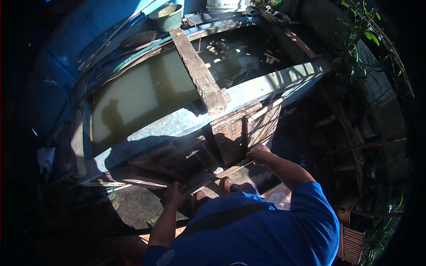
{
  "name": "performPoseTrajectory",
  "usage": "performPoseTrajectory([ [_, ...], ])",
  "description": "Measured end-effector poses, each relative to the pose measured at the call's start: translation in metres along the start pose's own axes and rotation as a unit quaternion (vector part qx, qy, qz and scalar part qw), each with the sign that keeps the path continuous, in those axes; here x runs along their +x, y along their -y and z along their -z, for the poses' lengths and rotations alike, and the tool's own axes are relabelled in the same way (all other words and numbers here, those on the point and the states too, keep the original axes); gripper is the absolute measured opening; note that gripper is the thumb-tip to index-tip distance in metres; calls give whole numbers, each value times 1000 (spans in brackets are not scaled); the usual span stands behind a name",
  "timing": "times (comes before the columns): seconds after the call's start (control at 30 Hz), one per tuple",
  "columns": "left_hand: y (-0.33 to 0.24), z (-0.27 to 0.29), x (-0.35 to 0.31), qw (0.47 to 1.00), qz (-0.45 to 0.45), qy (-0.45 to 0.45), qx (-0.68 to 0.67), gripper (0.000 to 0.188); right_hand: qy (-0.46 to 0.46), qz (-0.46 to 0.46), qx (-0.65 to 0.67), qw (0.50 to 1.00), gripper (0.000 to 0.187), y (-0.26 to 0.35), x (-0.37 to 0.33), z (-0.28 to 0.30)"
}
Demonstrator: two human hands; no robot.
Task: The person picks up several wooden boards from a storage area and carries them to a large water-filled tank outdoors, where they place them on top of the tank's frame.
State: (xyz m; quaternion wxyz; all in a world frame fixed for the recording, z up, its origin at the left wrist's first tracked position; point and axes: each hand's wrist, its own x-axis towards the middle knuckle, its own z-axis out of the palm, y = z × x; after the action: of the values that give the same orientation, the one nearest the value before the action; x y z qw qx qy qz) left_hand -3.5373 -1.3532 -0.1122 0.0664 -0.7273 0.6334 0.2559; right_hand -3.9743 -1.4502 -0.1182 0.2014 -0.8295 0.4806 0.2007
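A wide brown wooden panel [228,142] with battens across it stands tilted against the near side of a water-filled tank [173,122]. Its left part lies in shadow, while sun falls on the right part. My right hand [258,155] is closed around the panel's near edge at the right. Lower and to the left, my left hand [174,195] grips the same edge in dark shade, its fingers only partly visible. Both arms reach down and forward. A shoe [227,184] of mine shows just below the panel's edge.
A rough wooden plank [195,66] crosses the tank. Pale pieces [216,52] float in the dark water to its right. A green bucket [167,17] and a round dark tray [138,40] sit along the far rim. Leafy plants [355,48] and shaded timber [346,119] stand at the right.
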Motion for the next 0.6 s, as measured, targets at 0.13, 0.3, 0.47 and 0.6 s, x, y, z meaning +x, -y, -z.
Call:
performPoseTrajectory([
  [0.13, 9, -8, 1, 1000, -18, 7, -12, 79, 23, 28, -38, 999, 23, 8, 6, 6],
  [0.3, 11, -14, -15, 999, -37, 0, -40, 70, 74, -7, -7, 997, 26, 14, 8, -8],
  [0.47, 14, 8, -50, 997, -8, -43, -68, 69, 22, -34, 13, 999, 24, 28, -10, -1],
  [0.6, 39, 28, -79, 992, 13, -55, -115, 67, -16, -61, 20, 998, 23, 37, -4, 1],
])
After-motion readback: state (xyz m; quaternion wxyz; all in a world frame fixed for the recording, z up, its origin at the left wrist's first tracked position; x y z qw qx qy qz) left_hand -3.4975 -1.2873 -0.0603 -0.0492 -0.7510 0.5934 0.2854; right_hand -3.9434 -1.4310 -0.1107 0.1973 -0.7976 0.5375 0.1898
